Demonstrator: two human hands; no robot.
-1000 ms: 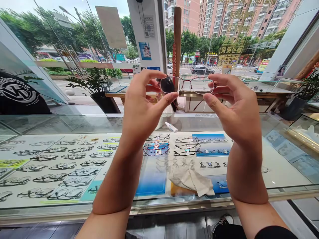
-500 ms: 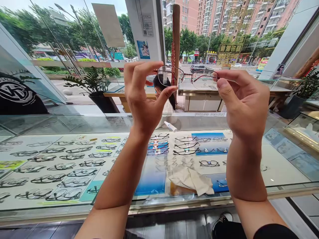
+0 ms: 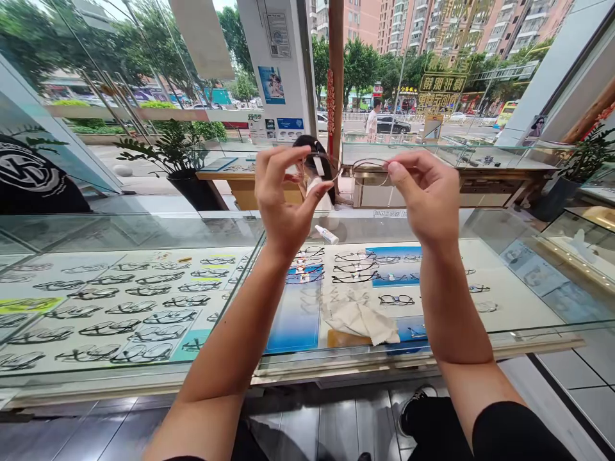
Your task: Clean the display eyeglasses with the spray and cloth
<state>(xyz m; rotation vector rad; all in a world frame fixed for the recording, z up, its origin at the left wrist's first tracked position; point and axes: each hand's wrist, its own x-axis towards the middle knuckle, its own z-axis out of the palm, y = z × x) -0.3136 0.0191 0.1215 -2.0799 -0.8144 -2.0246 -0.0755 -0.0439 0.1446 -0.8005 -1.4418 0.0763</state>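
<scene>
A pair of thin-rimmed eyeglasses (image 3: 371, 173) is raised above the glass counter, level with the far window. My left hand (image 3: 284, 198) grips the left end, with forefinger and thumb at the top and bottom of that lens. At the other end, my right hand (image 3: 430, 202) pinches the rim's outer corner between thumb and fingers. Below on the counter top lies a crumpled beige cloth (image 3: 362, 318), partly over an orange-brown item (image 3: 339, 338). A small white tube (image 3: 327, 234) rests farther back on the glass.
The glass display counter (image 3: 307, 379) holds rows of spectacles (image 3: 109, 328). A person (image 3: 312, 144) with dark hair sits beyond it, partly hidden by my left hand. A potted plant (image 3: 177, 153) stands at the back left, and another showcase (image 3: 576, 256) at the right.
Both hands and the eyeglasses sit lower in view. My right hand has shifted left, and the eyeglasses look turned and smaller. The counter appears higher as the view tips down.
</scene>
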